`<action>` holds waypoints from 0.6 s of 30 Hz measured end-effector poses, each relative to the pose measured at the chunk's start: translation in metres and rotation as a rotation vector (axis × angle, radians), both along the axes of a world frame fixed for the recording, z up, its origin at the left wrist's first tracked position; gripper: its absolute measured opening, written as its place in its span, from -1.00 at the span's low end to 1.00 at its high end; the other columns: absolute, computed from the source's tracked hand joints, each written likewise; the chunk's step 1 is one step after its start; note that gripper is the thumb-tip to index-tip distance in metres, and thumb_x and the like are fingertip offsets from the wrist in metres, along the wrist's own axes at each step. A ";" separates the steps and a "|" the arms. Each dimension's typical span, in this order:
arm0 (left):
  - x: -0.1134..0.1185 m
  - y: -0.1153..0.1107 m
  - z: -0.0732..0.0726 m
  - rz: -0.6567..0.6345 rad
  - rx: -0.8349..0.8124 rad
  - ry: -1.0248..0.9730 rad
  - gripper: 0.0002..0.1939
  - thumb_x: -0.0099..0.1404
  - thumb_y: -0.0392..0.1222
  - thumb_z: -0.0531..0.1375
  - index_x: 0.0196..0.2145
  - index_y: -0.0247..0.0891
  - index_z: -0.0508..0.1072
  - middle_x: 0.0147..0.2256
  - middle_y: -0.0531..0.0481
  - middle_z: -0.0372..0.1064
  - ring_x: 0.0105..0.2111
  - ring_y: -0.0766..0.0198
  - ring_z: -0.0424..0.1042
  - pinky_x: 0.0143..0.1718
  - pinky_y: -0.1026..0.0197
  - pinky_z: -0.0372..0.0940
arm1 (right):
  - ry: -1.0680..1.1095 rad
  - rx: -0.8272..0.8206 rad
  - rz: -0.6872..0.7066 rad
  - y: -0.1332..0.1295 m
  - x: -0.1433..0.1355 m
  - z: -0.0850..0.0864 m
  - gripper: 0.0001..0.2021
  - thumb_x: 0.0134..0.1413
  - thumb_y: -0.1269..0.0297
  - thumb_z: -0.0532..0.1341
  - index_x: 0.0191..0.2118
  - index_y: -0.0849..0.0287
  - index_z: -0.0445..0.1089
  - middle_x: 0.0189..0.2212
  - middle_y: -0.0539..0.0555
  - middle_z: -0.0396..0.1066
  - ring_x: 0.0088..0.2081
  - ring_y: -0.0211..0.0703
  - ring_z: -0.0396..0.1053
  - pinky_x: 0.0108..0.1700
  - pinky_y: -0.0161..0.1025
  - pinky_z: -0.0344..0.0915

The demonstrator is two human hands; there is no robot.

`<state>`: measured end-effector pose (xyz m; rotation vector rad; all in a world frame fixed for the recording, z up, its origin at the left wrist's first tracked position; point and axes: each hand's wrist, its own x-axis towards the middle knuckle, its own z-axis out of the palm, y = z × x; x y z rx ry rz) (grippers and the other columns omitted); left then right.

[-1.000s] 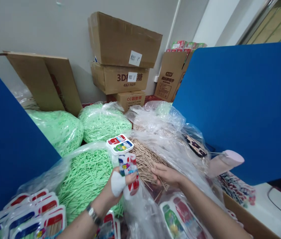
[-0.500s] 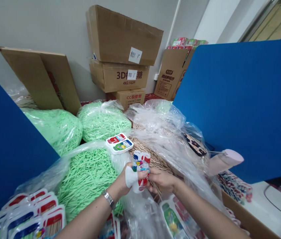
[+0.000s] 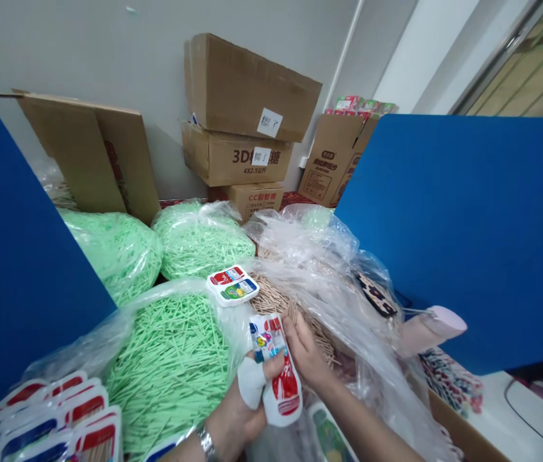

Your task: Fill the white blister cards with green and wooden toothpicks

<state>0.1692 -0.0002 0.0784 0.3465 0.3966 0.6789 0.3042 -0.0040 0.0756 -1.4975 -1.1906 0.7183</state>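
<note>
My left hand [image 3: 237, 410], with a metal watch band at the wrist, grips a bottle-shaped plastic pack [image 3: 284, 393] with red, white and blue printing. Around the base of its thumb shows a smooth white piece [image 3: 250, 383], whose kind I cannot make out. My right hand [image 3: 307, 351] is beside the pack's upper edge, its fingers together on some thin brown sticks [image 3: 291, 312]. More brown sticks [image 3: 271, 295] lie in an open clear bag just beyond. Another printed pack [image 3: 233, 285] rests flat between the bags.
Green sticks [image 3: 170, 366] fill an open bag at left, with more green bags behind. Several packs [image 3: 79, 417] are stacked front left. Blue panels [image 3: 468, 237] stand on both sides. A pink cup [image 3: 429, 330] is at right; cardboard boxes [image 3: 252, 90] are stacked behind.
My left hand has tilted the pack and brought it slightly lower and nearer. My right hand has moved from the pack's lower side up to its upper edge, by the brown sticks.
</note>
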 end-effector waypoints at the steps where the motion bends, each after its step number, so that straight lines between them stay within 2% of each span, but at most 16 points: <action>1: -0.002 0.003 0.003 -0.007 0.032 0.001 -0.57 -0.11 -0.23 0.47 -0.23 -0.29 0.53 -0.35 -0.07 0.54 -0.39 0.18 0.50 -0.21 0.14 0.33 | -0.007 0.013 -0.015 -0.003 -0.001 0.001 -0.67 0.23 -0.06 0.00 -0.13 0.07 0.25 -0.27 0.08 0.36 -0.17 -0.07 0.32 -0.05 -0.11 0.26; 4: -0.012 0.008 0.007 0.010 0.141 0.097 -0.63 -0.08 -0.21 0.46 -0.28 -0.30 0.54 -0.41 -0.04 0.51 -0.43 0.22 0.46 -0.29 0.20 0.32 | 0.008 0.080 -0.001 -0.008 -0.004 0.006 -0.69 0.24 -0.05 0.00 -0.23 0.09 0.25 -0.36 0.05 0.34 -0.26 -0.11 0.31 -0.13 -0.15 0.27; 6: -0.022 0.010 0.002 0.041 0.258 0.230 -0.67 -0.06 -0.16 0.45 -0.33 -0.32 0.53 -0.48 -0.01 0.47 -0.48 0.26 0.41 -0.39 0.25 0.29 | -0.009 0.110 0.040 -0.011 -0.006 0.009 -0.69 0.27 -0.02 -0.04 -0.29 0.10 0.23 -0.44 0.01 0.30 -0.36 -0.16 0.29 -0.22 -0.20 0.26; 9: -0.041 0.011 -0.010 0.083 0.442 0.441 -0.68 -0.06 -0.06 0.43 -0.50 -0.36 0.49 -0.61 0.04 0.38 -0.59 0.34 0.29 -0.52 0.30 0.20 | -0.076 0.086 0.073 -0.013 -0.006 0.007 -0.70 0.31 0.02 -0.09 -0.27 0.11 0.19 -0.46 -0.01 0.30 -0.41 -0.19 0.30 -0.26 -0.23 0.25; 11: -0.058 0.010 -0.018 0.131 0.521 0.564 -0.66 -0.08 -0.02 0.42 -0.58 -0.36 0.45 -0.66 0.06 0.33 -0.63 0.37 0.23 -0.57 0.32 0.16 | -0.172 0.005 0.059 -0.014 0.000 0.003 -0.72 0.32 0.06 -0.12 -0.26 0.10 0.17 -0.47 -0.01 0.32 -0.43 -0.19 0.32 -0.30 -0.24 0.24; 14: -0.087 0.008 -0.026 0.220 0.565 0.723 -0.69 -0.09 -0.05 0.42 -0.55 -0.35 0.47 -0.63 0.05 0.39 -0.62 0.34 0.26 -0.56 0.31 0.20 | -0.564 -0.243 0.025 -0.015 0.022 -0.009 -0.73 0.34 0.15 -0.18 -0.24 0.12 0.16 -0.50 0.02 0.35 -0.45 -0.15 0.34 -0.35 -0.24 0.21; 15: -0.097 0.007 -0.029 0.249 0.555 0.769 -0.70 -0.10 -0.06 0.41 -0.52 -0.34 0.49 -0.60 0.03 0.42 -0.60 0.31 0.30 -0.54 0.30 0.23 | -0.730 -0.333 0.062 -0.017 0.031 -0.015 -0.74 0.34 0.19 -0.20 -0.21 0.13 0.16 -0.47 0.04 0.37 -0.43 -0.14 0.36 -0.35 -0.24 0.20; 18: -0.119 0.004 -0.036 0.315 0.461 0.893 -0.71 -0.12 -0.08 0.42 -0.50 -0.34 0.52 -0.57 0.01 0.48 -0.58 0.26 0.37 -0.52 0.27 0.27 | -0.881 -0.463 0.148 -0.027 0.053 -0.036 -0.85 0.25 0.33 -0.07 -0.21 0.20 0.21 -0.39 0.12 0.42 -0.36 -0.11 0.39 -0.31 -0.25 0.19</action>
